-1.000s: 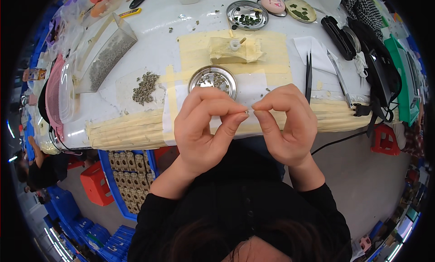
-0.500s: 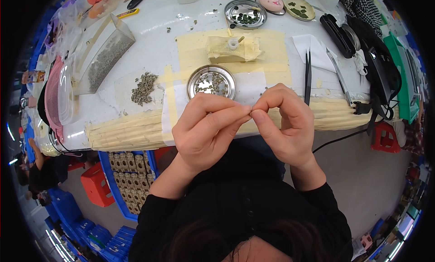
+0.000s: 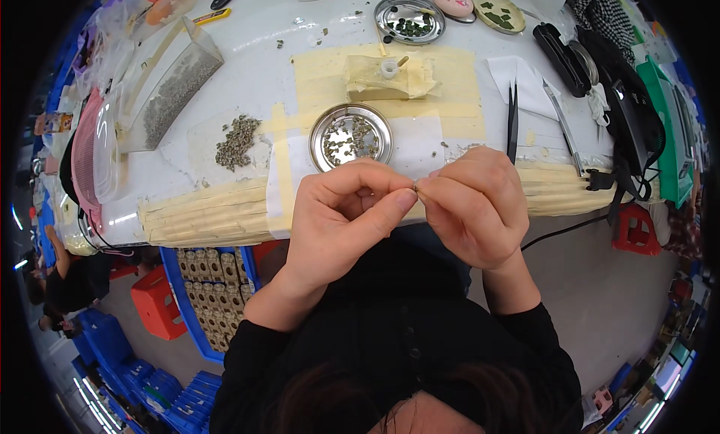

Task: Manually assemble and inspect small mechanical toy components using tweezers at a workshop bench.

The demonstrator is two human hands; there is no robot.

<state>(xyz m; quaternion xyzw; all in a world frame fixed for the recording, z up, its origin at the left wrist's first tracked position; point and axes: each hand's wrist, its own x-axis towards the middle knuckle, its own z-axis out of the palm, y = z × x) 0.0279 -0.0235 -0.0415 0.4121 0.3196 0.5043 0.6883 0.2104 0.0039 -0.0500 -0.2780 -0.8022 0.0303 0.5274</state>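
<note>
My left hand (image 3: 341, 216) and my right hand (image 3: 476, 205) meet fingertip to fingertip just in front of the table edge. Between their thumbs and forefingers they pinch one tiny greenish-brown piece (image 3: 415, 186). Both hands are closed on it; most of the piece is hidden by the fingers. Just beyond the hands, on yellowish tape, sits a round metal dish (image 3: 351, 136) with several small grey-green bits in it. A loose heap of the same bits (image 3: 238, 141) lies to the left of the dish.
Black tweezers (image 3: 512, 111) and a thin metal tool (image 3: 562, 123) lie at the right. A second metal dish (image 3: 409, 18) with dark green bits stands at the back. A clear tray of grey grains (image 3: 169, 96) is at the left. Blue crates (image 3: 210, 280) sit under the table.
Both hands have drawn slightly nearer me and lower, still pinching the small piece; the left fingers have curled further over it.
</note>
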